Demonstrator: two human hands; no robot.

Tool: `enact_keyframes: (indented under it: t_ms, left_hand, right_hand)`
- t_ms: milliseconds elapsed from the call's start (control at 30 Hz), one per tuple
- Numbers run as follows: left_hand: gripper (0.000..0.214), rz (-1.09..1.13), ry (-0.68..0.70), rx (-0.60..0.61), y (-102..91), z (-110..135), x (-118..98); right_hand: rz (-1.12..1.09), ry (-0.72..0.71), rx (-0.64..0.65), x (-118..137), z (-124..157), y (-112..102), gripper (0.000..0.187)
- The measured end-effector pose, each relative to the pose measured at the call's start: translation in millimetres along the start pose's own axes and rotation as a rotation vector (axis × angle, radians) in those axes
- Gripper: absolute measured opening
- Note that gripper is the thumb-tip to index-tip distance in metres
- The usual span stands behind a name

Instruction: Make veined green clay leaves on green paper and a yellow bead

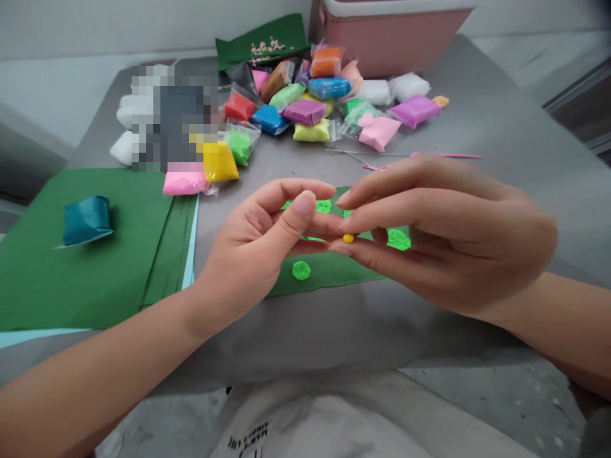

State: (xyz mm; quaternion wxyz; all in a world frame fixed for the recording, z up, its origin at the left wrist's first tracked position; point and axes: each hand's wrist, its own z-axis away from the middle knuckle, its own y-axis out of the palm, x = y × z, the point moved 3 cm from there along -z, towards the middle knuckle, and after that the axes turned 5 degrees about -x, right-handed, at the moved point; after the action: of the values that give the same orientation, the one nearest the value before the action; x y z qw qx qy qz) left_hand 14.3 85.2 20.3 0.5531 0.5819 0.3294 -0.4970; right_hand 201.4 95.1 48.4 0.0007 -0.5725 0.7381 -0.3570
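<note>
A small ball of yellow clay (348, 238) is pinched between the thumb and fingertips of my right hand (443, 235). My left hand (272, 229) meets it fingertip to fingertip, palm turned inward, its fingers apart and half curled; I see nothing in its grip. Below both hands lies a dark green sheet (329, 277) bearing several bright green clay discs with scored lines. One disc (301, 271) shows fully near the front edge, another (398, 239) sits beneath my right hand, and the others are partly covered by my fingers.
Bagged clay in many colours, including a yellow pack (220, 161), is heaped at the back. Pink-handled tools (446, 155) lie behind my right hand. Green sheets (119, 267) with a teal packet (87, 219) are at left. A pink bin (391, 38) stands behind.
</note>
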Motion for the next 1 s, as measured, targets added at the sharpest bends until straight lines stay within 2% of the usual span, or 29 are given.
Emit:
enact_keyframes:
  t_ms: [100,200,333,433,733,867,1000]
  left_hand:
    - [0.03,0.016,-0.017,0.034,1.7,0.5,-0.5]
    - [0.035,0.013,-0.019,0.047,1.1,0.4,0.1]
    - [0.041,0.019,-0.022,0.046,-0.7,-0.9,1.1]
    - [0.042,0.035,-0.032,0.036,-1.0,-1.2,1.0]
    - [0.042,0.128,-0.069,0.059,2.4,-0.6,0.7]
    - [0.042,0.155,-0.082,0.054,3.0,-1.3,0.8]
    - [0.04,0.145,-0.074,0.015,1.8,-2.1,0.5]
  right_hand:
    - [-0.027,0.018,-0.094,-2.4,2.2,0.4,0.01]
    - [0.0,0.034,-0.039,-3.1,2.1,0.5,0.008]
    - [0.004,0.042,0.041,-2.4,0.6,-0.7,0.017]
    - [-0.02,0.064,0.037,-2.6,0.2,-1.2,0.021]
    - [-0.134,0.061,0.067,-2.4,-1.5,-0.5,0.013]
    - [-0.168,0.069,0.067,-7.3,-0.2,2.5,0.015]
    - [-0.258,0.107,-0.023,-6.3,-1.8,-2.3,0.022]
